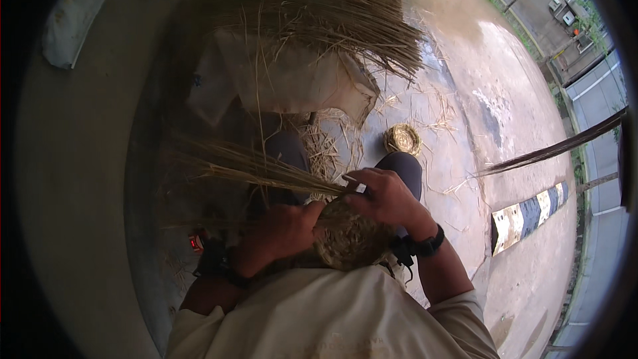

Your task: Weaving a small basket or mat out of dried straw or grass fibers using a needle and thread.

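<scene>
Head view, lower centre: my left hand (282, 231) is closed around the coiled straw basket piece (349, 239) held against my lap, while my right hand (385, 196) pinches a bundle of loose straw (252, 169) running off to the left. By my judgement the coil is part-woven. A small finished coil (403, 138) and a straw heap (319, 13) lie above, unused.

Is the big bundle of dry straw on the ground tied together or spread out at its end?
Spread out: the big bundle of dry straw fans wide, loose stalks splaying over the pale sack.
</scene>
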